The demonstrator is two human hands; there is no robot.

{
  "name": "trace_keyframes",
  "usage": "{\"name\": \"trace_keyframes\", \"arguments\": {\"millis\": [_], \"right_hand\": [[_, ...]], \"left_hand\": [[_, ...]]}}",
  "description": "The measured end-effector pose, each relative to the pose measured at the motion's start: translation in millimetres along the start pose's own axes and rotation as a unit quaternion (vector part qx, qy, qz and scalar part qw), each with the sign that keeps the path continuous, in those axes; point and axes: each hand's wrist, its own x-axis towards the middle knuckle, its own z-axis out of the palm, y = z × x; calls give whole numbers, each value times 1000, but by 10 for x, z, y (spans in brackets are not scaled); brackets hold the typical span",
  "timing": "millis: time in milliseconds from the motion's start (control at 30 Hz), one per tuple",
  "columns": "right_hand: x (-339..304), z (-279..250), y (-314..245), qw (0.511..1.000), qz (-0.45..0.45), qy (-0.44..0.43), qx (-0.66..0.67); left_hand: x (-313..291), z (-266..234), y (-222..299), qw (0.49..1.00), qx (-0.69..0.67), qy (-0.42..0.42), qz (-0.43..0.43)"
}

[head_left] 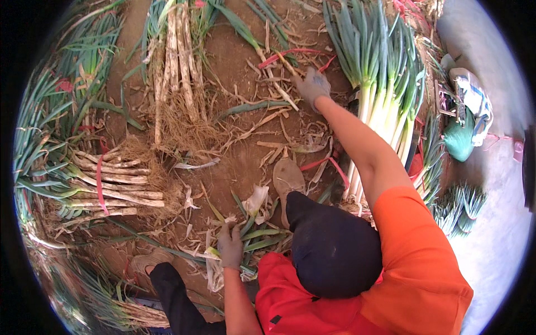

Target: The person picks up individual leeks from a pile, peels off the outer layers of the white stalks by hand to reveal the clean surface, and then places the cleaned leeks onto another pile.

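My right hand (pixel 314 86), in a grey glove, reaches forward over the dirt floor. Its fingers are closed at the end of a thin yellowish stalk (pixel 289 67), beside a red strip (pixel 293 51). Just left of it lies a single spring onion (pixel 272 78). Under my right arm stretches a large bundle of cleaned spring onions (pixel 379 95), white stems toward me. My gloved left hand (pixel 230 245) is low over loose green leaves (pixel 262 239) and peelings. Its fingers point forward and slightly apart, with no clear hold on anything.
Unpeeled onions with roots lie ahead (pixel 178 61), and a red-tied bundle (pixel 114 184) lies at left. My knee (pixel 335 245) and shoe (pixel 287 178) are between my arms. Dry peelings (pixel 257 201) litter the dirt. A green bag (pixel 459 137) rests at right.
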Motion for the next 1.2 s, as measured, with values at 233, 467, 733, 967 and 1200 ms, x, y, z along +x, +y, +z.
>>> {"name": "trace_keyframes", "arguments": {"millis": [233,467,733,967,1200], "right_hand": [[-227,486,-894,989,-64,65,-118],[-2383,1078,-748,839,-505,-162,-119],[-2077,938,-687,815,-532,-228,22],[-750,305,-1439,884,-379,-180,-207],[-1533,1701,-1165,905,-225,-314,178]], "left_hand": [[-203,-247,16,993,-88,-14,-80],[-779,-992,104,985,-80,125,-85],[-2499,-2249,-63,794,3,579,-187],[-3568,-1515,-2015,889,96,377,-241],[-2589,-37,-2255,811,-206,386,-389]]}}
